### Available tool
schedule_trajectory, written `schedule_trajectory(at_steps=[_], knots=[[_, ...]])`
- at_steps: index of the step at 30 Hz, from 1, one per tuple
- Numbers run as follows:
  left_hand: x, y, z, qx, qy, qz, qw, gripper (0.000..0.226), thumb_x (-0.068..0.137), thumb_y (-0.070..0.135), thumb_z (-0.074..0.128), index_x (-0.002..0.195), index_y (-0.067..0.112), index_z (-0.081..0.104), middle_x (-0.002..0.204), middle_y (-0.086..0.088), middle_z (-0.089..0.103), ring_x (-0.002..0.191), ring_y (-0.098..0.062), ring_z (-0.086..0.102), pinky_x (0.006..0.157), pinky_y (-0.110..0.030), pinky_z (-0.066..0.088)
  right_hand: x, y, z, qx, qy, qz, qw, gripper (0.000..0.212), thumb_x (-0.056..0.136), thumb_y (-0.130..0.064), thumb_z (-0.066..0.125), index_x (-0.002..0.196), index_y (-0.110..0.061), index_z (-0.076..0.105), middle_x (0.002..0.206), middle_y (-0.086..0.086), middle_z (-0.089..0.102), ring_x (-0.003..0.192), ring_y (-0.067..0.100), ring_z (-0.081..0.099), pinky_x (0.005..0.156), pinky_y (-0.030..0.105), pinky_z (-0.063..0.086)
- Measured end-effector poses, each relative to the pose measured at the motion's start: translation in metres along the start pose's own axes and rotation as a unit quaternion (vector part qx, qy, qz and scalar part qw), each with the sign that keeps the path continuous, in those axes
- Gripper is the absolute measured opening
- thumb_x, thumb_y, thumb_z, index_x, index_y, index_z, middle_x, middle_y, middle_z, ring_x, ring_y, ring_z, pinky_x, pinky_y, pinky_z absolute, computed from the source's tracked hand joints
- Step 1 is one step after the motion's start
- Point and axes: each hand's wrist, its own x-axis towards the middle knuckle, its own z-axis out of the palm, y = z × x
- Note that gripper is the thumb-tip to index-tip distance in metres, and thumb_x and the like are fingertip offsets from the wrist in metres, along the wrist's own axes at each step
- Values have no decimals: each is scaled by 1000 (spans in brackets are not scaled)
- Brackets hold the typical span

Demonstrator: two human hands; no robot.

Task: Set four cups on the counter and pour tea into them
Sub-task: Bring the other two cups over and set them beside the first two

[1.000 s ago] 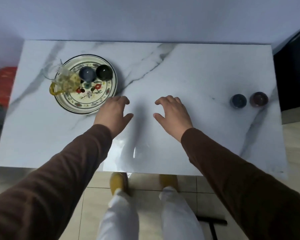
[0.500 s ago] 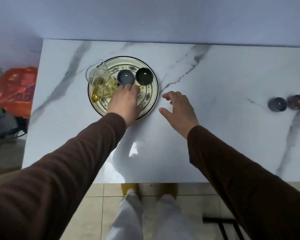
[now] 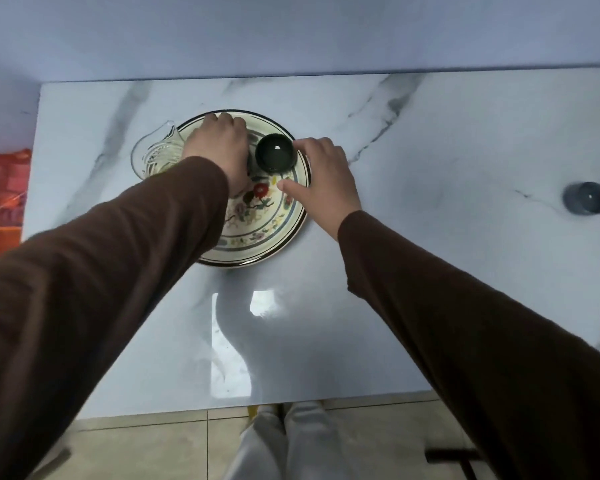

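Single head-worn view, steeply downward and close over the marble counter (image 3: pixel 430 237).

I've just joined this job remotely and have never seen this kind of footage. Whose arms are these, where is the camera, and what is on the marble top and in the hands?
There is no machine here: a person in brown sleeves works with bare hands, and one wide-angle camera worn on the head looks down at them. The white marble counter carries a round cream plate with a flower pattern. A dark green glazed cup stands on that plate, and a clear glass pitcher sits at the plate's left edge. The left hand reaches over the plate and covers what is under it, so its grip cannot be judged. The right hand is at the green cup, fingers spread on its right side, not clearly gripping it. Far right on the counter stands a dark blue cup, already set out; something blurred sits beside it at the frame's edge.
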Motion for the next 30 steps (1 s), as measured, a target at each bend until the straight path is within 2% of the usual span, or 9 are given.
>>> schedule_trajectory(at_steps=[5,12,16,21,26,30], knots=[[12,-1,3,25,-45,-3,999,60,72,29,79,119,1,54,120,-21,59,114,-39,55,89,-44,48,20,6,15,-35,13,-17,999,66,78,-37,78,135,-17,51,130,5,52,120,26,43,101,36,39],[11,-1,11,20,-35,-23,999,40,78,18,72,113,3,60,117,-21,63,110,-40,59,77,-39,44,35,6,29,-84,24,-40,995,75,75,-44,77,139,-18,47,134,4,48,121,25,41,100,34,40],[4,1,13,22,-38,-4,999,47,78,20,74,118,3,55,118,-20,61,113,-39,57,80,-40,45,37,2,29,-101,26,-44,994,70,74,-44,77,134,-19,51,132,2,50,121,23,41,99,35,41],[-18,4,4,20,-37,25,999,55,71,21,80,115,1,55,115,-20,60,111,-39,56,82,-42,48,17,-4,10,-64,22,-22,997,70,72,-43,78,133,-19,53,127,1,56,120,24,42,99,37,40],[-50,23,-16,0,-29,76,997,61,69,30,82,114,-1,52,115,-24,58,109,-42,54,88,-47,46,-33,-2,-31,33,56,35,997,66,69,-33,85,125,-16,55,110,0,59,114,25,46,93,39,44],[-73,56,-27,-25,-7,107,994,63,69,34,81,116,2,53,117,-22,56,110,-42,52,89,-47,44,-76,14,-67,57,84,70,992,64,70,-31,86,124,-18,53,96,-22,42,114,21,44,93,34,44]])
